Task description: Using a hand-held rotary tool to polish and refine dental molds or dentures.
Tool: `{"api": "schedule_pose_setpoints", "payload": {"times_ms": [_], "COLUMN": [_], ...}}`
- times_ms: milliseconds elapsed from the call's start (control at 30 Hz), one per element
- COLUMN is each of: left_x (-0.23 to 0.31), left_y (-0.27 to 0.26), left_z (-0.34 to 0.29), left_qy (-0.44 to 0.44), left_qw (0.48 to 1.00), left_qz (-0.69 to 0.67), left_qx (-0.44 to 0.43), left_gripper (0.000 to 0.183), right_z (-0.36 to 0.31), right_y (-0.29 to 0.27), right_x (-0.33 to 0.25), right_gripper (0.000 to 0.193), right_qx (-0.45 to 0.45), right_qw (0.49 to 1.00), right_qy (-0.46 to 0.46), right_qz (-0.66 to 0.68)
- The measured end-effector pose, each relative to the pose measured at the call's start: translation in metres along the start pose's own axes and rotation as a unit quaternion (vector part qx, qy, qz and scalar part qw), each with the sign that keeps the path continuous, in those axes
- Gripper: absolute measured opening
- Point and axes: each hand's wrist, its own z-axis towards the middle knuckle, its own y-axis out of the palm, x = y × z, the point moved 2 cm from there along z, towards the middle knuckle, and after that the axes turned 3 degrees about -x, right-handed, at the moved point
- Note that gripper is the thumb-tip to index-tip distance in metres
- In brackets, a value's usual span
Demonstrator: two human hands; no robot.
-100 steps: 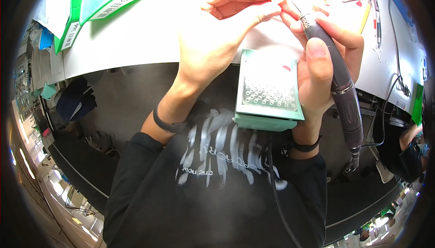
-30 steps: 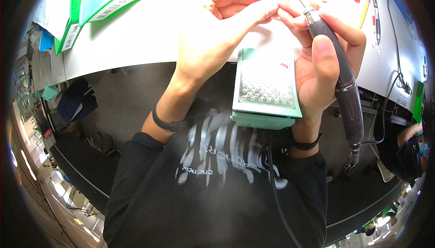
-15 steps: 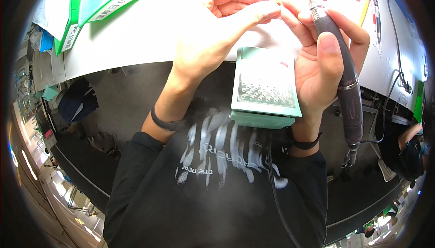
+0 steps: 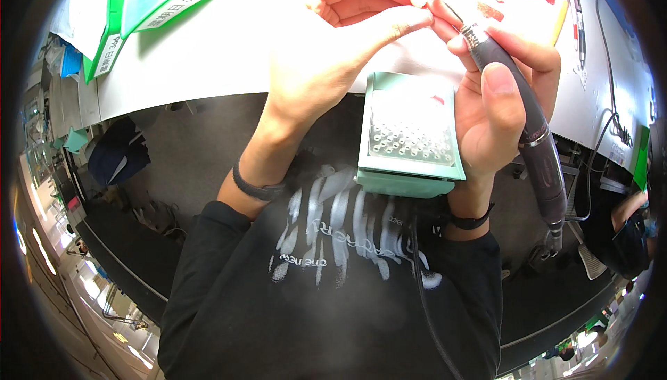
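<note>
My right hand [image 4: 511, 95] grips a dark, corded rotary handpiece [image 4: 531, 112], with the thumb along its barrel. The handpiece's thin metal bit slants up and left, its tip close to the fingertips of my left hand [image 4: 326, 53]. That hand's thumb and forefinger are pinched together, touching the right hand's fingers. Whatever lies in the pinch is tiny and lost in the glare. Below the hands, at the table's front edge, sits a pale green box [image 4: 410, 184] with a perforated top plate and a small red scrap [image 4: 437, 99] on it.
Green-edged trays [image 4: 177, 8] with labels stand on the brightly lit white table [image 4: 201, 67] at the far left. Red scraps [image 4: 490, 12], a yellow stick [image 4: 560, 22] and pens [image 4: 578, 29] lie at the far right. A black cable [image 4: 599, 147] runs down nearby. Another person [image 4: 618, 230] is at the right.
The handpiece has tilted, its bit swinging down and left toward the left fingertips, and its rear end shifting slightly right and down. The left hand has barely moved.
</note>
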Motion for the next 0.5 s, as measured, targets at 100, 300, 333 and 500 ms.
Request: {"api": "schedule_pose_setpoints", "payload": {"times_ms": [100, 300, 333, 500], "left_x": [0.0041, 0.0025, 0.0030, 0.0026], "left_y": [-0.0009, 0.0011, 0.0008, 0.0006], "left_z": [0.0005, -0.0023, -0.0021, -0.0012], "left_qy": [-0.009, -0.051, -0.047, -0.031], "left_qw": [0.999, 0.998, 0.998, 0.999], "left_qz": [0.038, 0.029, 0.033, 0.013], "left_qx": [-0.011, 0.019, 0.021, 0.008], "left_gripper": [0.023, 0.022, 0.022, 0.023], "right_z": [0.0004, -0.0003, -0.0002, 0.0006], "right_y": [0.0017, 0.0000, -0.0005, 0.0008], "right_x": [-0.0018, -0.0010, -0.0020, -0.0067], "right_gripper": [0.028, 0.027, 0.028, 0.030], "right_qx": [-0.004, -0.023, -0.039, -0.027], "right_qw": [1.000, 0.999, 0.998, 0.998], "right_qy": [-0.003, -0.020, -0.028, 0.037], "right_qz": [-0.004, -0.026, -0.042, -0.038]}}
